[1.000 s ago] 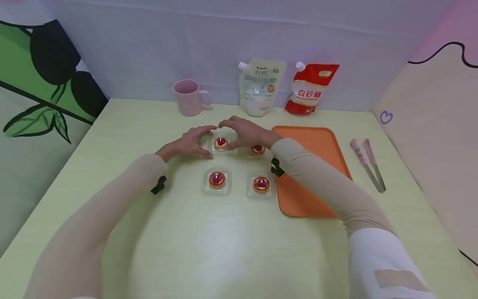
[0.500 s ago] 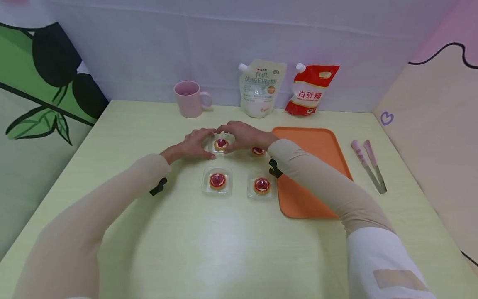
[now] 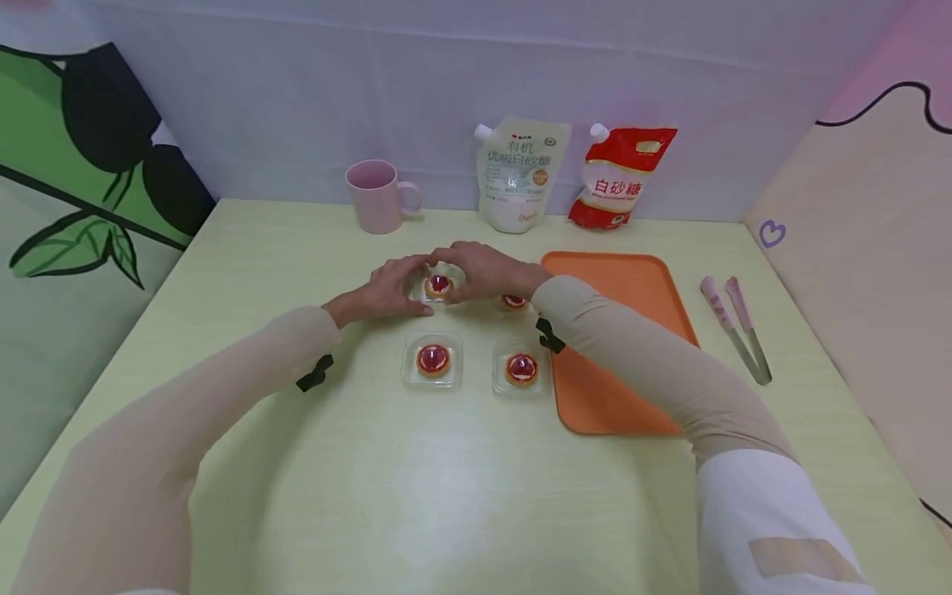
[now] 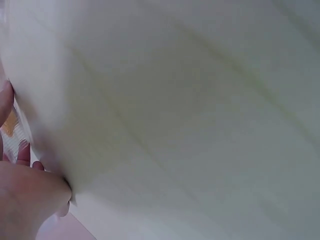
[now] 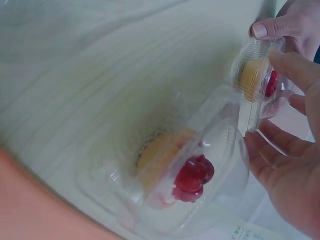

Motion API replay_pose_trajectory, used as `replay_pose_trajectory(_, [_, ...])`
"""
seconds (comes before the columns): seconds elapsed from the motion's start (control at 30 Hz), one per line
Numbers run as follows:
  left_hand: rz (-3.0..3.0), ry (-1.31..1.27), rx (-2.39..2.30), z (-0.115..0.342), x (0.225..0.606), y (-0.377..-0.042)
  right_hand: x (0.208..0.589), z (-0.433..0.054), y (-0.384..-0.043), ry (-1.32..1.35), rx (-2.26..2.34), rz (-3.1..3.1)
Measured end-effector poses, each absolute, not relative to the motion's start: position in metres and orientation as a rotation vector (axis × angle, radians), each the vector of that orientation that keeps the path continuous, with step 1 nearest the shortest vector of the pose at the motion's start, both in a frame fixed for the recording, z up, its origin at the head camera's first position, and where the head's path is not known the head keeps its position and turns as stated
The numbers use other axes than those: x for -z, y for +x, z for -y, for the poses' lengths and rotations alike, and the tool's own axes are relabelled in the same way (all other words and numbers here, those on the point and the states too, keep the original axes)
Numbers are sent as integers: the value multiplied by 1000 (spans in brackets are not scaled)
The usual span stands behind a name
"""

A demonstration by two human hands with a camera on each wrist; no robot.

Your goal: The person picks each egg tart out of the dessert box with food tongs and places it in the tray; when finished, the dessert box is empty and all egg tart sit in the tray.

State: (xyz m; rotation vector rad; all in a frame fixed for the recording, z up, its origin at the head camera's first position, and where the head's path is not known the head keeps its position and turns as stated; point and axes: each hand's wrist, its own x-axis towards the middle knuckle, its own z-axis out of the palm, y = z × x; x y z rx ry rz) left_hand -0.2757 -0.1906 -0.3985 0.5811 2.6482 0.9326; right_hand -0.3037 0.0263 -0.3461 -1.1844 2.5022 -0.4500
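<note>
At the back left of a group of clear plastic boxes, one box [image 3: 445, 271] holds a small tart [image 3: 439, 287] with a glossy red top. My left hand [image 3: 383, 291] holds its left side, thumb at the near corner. From the right, my right hand [image 3: 487, 271] grips the same box, its fingers and thumb around the edges in the right wrist view. Beneath my right wrist sits a second boxed tart [image 3: 513, 302], partly hidden; the right wrist view has this box [image 5: 230, 185] large and near. The left wrist view catches mostly tabletop, with hand parts at its left edge.
Two more boxed tarts, one at left [image 3: 433, 359] and one at right [image 3: 521, 369], sit nearer me. An orange tray [image 3: 610, 397] lies to the right, with tongs [image 3: 736, 330] beyond it. A pink mug [image 3: 375, 198], a pale pouch [image 3: 521, 178] and a red pouch [image 3: 617, 178] stand behind.
My right hand has come down slightly and both hands have drawn in around the back-left box. Over the last half second they have barely moved.
</note>
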Motion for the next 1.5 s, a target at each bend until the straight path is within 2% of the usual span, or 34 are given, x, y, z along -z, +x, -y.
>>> replay_pose_trajectory(0.6, [-2692,541,-938,188,401,-273,351,-16,-301,-1207,198,-2589])
replay_pose_trajectory(1.03, [-2698,529,-956,188,404,-275,350,-22,-308,-1247,371,-2547])
replay_pose_trajectory(1.5, [-2668,485,-950,188,399,-272,343,-22,-316,-963,531,-2446])
